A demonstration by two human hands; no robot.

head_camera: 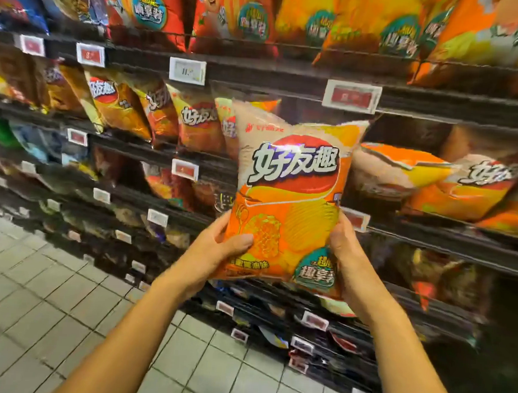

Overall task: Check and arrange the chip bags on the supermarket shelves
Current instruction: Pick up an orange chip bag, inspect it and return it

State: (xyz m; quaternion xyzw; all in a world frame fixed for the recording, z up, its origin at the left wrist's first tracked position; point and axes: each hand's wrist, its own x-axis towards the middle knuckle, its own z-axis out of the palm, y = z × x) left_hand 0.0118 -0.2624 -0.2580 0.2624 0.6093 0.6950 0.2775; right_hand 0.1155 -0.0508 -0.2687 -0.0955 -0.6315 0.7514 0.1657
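An orange and yellow chip bag (288, 195) with a red oval logo is upright in front of the shelves, its front facing me. My left hand (219, 249) grips its lower left corner, thumb across the front. My right hand (345, 249) grips its lower right edge. Behind it, on the second shelf (434, 238), stand more bags of the same brand (195, 123) in a row to the left. To the right, two orange bags (469, 185) lie tipped over.
Large red and orange bags (235, 11) fill the top shelf. Price tags (351, 95) hang on the shelf rails. Darker bags fill the lower shelves (159, 185). Grey tiled floor (41, 303) lies at the lower left.
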